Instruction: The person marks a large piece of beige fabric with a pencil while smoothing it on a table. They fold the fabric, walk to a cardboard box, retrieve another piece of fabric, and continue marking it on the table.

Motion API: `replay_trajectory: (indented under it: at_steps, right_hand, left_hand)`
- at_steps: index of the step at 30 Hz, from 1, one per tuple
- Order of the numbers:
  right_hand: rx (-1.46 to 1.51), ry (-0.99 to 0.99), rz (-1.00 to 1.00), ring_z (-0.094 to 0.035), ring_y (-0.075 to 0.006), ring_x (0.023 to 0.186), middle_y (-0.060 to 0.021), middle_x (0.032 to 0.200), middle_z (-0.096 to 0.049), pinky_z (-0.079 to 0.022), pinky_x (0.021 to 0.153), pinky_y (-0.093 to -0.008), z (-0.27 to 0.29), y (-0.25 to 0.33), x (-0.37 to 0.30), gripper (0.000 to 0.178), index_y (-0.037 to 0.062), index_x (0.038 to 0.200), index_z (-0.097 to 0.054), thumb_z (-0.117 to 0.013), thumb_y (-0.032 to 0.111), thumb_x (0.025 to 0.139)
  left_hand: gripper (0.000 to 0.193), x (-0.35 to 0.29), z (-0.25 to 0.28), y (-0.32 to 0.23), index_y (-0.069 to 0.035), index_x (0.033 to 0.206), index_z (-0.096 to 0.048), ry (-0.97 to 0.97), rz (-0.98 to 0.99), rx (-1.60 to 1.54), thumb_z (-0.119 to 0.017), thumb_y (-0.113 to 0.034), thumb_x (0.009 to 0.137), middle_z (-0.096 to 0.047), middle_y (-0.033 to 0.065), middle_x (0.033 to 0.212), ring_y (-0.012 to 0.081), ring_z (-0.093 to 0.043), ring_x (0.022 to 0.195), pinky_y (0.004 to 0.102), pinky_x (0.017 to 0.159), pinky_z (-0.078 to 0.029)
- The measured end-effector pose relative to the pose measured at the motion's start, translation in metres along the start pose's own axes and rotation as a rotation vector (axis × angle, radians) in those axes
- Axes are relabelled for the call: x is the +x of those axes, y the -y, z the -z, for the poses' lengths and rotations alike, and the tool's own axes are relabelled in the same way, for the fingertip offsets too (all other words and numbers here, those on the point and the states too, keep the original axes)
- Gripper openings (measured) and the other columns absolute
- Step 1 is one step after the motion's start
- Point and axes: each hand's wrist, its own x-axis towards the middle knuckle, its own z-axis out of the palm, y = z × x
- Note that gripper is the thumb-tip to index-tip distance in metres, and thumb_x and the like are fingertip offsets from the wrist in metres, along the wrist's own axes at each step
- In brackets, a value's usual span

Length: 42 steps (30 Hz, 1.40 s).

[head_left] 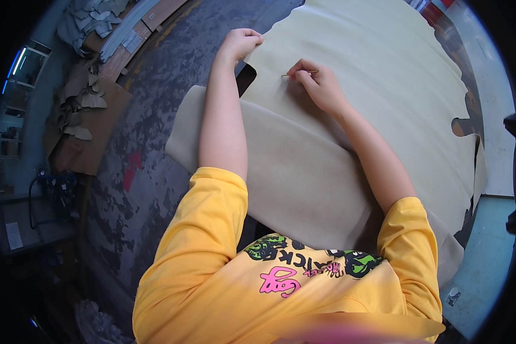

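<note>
A large pale cream sheet that looks like leather (367, 51) spreads over the work surface, with a beige-grey flap (292, 155) along its near side. My left hand (241, 45) is at the sheet's far left edge, its fingers closed on that edge. My right hand (321, 86) pinches a thin pen-like stick, its tip against or just above the cream surface; the exact kind is too small to tell. Between my left forearm and the sheet shows a dark, round-cornered shape (246, 79); I cannot tell whether it is an object or a gap.
A mottled dark grey surface with a red mark (132, 170) lies to the left. Leather scraps (80, 103) hang over brown board at far left, and more scraps (92, 23) are piled at the back left. A pale blue panel (481, 258) stands at right.
</note>
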Motion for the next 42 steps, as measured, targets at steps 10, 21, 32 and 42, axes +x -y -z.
replay_trajectory:
  at_steps: [10, 21, 32, 42]
  right_hand:
    - [-0.015, -0.081, 0.116, -0.069, -0.0212, 0.100, -0.0128, 0.108, -0.073, -0.051, 0.089, -0.0353, -0.016, 0.001, 0.024, 0.027, 0.0018, 0.113, -0.068, -0.050, 0.019, 0.101]
    - [0.543, -0.538, -0.109, -0.064, -0.0173, 0.100, -0.0097, 0.105, -0.065, -0.057, 0.082, -0.0328, 0.079, -0.048, 0.013, 0.025, 0.0010, 0.108, -0.065, -0.046, 0.016, 0.101]
    - [0.559, -1.103, -0.028, -0.065, -0.0193, 0.096, -0.0122, 0.103, -0.064, -0.059, 0.084, -0.0314, 0.205, -0.121, -0.008, 0.022, -0.0024, 0.110, -0.059, -0.044, 0.010, 0.101]
    - [0.519, -1.089, -0.048, -0.065, -0.0168, 0.093, -0.0107, 0.100, -0.064, -0.058, 0.083, -0.0302, 0.220, -0.123, -0.030, 0.020, -0.0010, 0.108, -0.061, -0.045, 0.009, 0.101]
  left_hand:
    - [0.023, -0.003, -0.002, -0.008, -0.006, 0.105, -0.076, 0.005, -0.015, 0.034, -0.069, -0.017, 0.086, -0.073, 0.0056, 0.096, 0.0140, -0.067, 0.087, 0.0299, 0.080, -0.051]
    - [0.021, -0.015, 0.000, -0.023, -0.007, 0.101, -0.075, 0.074, -0.087, -0.267, -0.065, -0.016, 0.086, -0.071, 0.0028, 0.088, 0.0118, -0.064, 0.079, 0.0283, 0.073, -0.051]
    - [0.030, -0.004, -0.005, -0.010, -0.005, 0.112, -0.070, 0.353, 0.004, -0.663, -0.062, -0.027, 0.093, -0.071, 0.0047, 0.100, 0.0135, -0.065, 0.097, 0.0285, 0.088, -0.050]
    - [0.049, -0.005, -0.014, -0.011, -0.001, 0.128, -0.061, 0.438, 0.123, -0.867, -0.052, -0.041, 0.101, -0.066, 0.0073, 0.125, 0.0155, -0.064, 0.109, 0.0306, 0.097, -0.049]
